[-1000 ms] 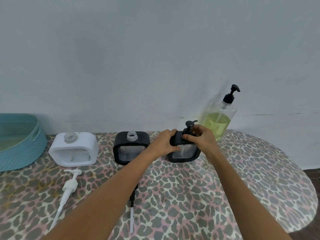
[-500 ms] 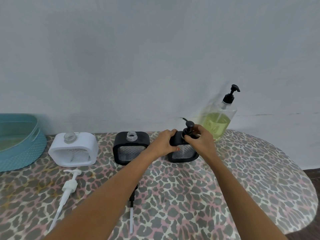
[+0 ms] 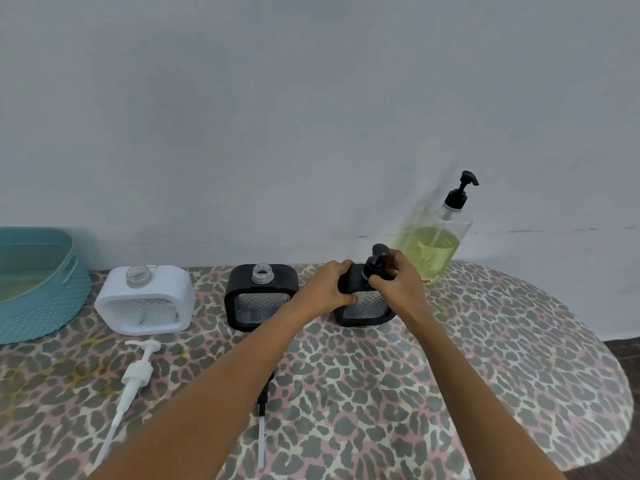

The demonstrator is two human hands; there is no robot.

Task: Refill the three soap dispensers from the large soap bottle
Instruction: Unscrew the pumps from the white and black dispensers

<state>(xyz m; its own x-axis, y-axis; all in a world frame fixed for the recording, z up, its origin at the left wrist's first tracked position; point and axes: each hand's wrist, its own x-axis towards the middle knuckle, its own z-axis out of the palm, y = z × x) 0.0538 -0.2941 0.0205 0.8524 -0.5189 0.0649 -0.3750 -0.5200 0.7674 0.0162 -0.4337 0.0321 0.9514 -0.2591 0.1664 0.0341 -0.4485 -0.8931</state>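
White pump and black pump lie loose toward front edge of the tabletop. Farther back, left hand grips the rightmost black dispenser; right hand fingers curled round its pump head. Large soap bottle stands behind, at the back edge.

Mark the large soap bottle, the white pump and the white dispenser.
large soap bottle [image 3: 431, 251], head view, on its soap-filled body.
white pump [image 3: 138, 373], head view, on its collar.
white dispenser [image 3: 149, 292], head view, on its upper frame.
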